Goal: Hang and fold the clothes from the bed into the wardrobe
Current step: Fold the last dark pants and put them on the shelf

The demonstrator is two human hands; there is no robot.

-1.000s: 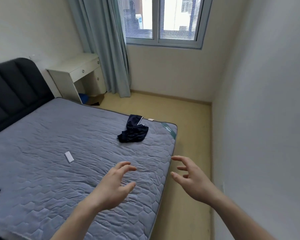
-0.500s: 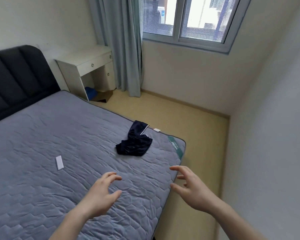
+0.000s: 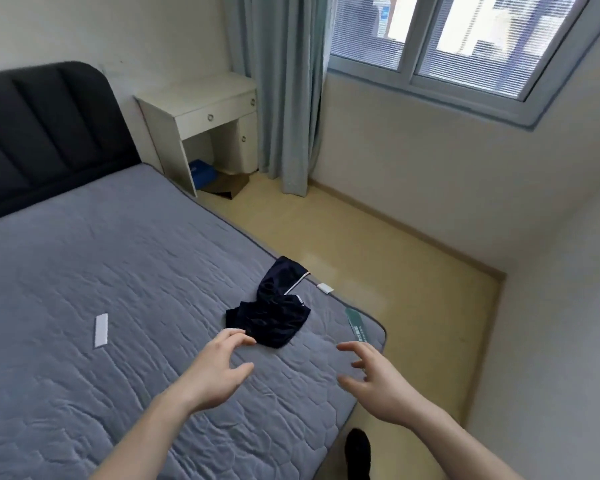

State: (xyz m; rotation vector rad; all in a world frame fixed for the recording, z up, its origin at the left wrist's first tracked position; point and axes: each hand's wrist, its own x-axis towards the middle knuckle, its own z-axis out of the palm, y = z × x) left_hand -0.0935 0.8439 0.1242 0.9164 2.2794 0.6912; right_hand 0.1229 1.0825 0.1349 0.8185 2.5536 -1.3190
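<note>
A crumpled dark navy garment (image 3: 274,310) with a thin white stripe lies on the grey quilted mattress (image 3: 118,271), near its far right corner. My left hand (image 3: 219,368) hovers just in front of the garment, fingers apart and curled, fingertips almost at the cloth's near edge. My right hand (image 3: 374,379) is open too, over the mattress's right edge, a hand's width right of the garment. Neither hand holds anything. No wardrobe is in view.
A small white tag (image 3: 101,330) lies on the mattress at left. The dark padded headboard (image 3: 45,133) stands at the back left, beside a white desk (image 3: 201,116) and a pale curtain (image 3: 284,91). Yellow floor (image 3: 395,271) runs along the bed's right side; a dark foot (image 3: 358,448) shows below.
The view has closed in on the bed's corner. Both hands have reached forward toward the dark garment, the left one now nearly touching it.
</note>
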